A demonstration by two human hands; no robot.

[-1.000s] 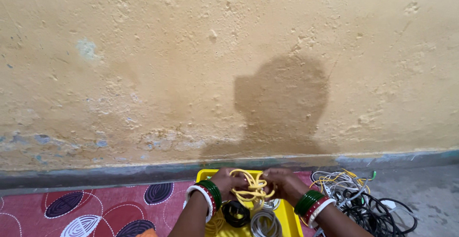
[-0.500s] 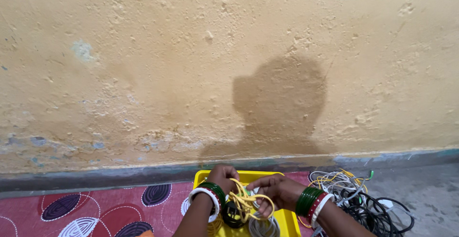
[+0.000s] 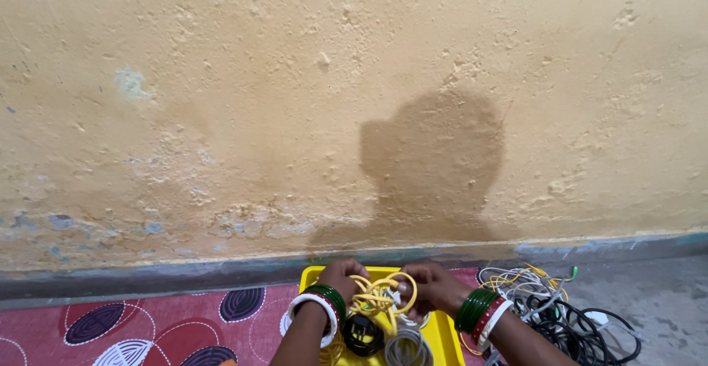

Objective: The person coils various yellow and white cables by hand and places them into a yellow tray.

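Both of my hands hold a coil of yellow cable (image 3: 380, 297) over a yellow tray (image 3: 443, 334) at the bottom of the head view. My left hand (image 3: 341, 277) grips the coil's left side. On its right side my right hand (image 3: 430, 288) pinches the loops. Green, red and white bangles ring both wrists. Beneath the coil, inside the tray, lie a black coiled cable (image 3: 363, 333) and a grey coiled cable (image 3: 408, 348).
A tangled heap of black, white and yellow cables (image 3: 564, 309) lies on the grey floor to the right of the tray. A red patterned mat (image 3: 147, 322) spreads to the left. A rough yellow wall (image 3: 295, 100) rises just behind, with my shadow on it.
The yellow coil has come down from above the tray to just over the coiled cables inside it, and my hands have shifted around its loops.
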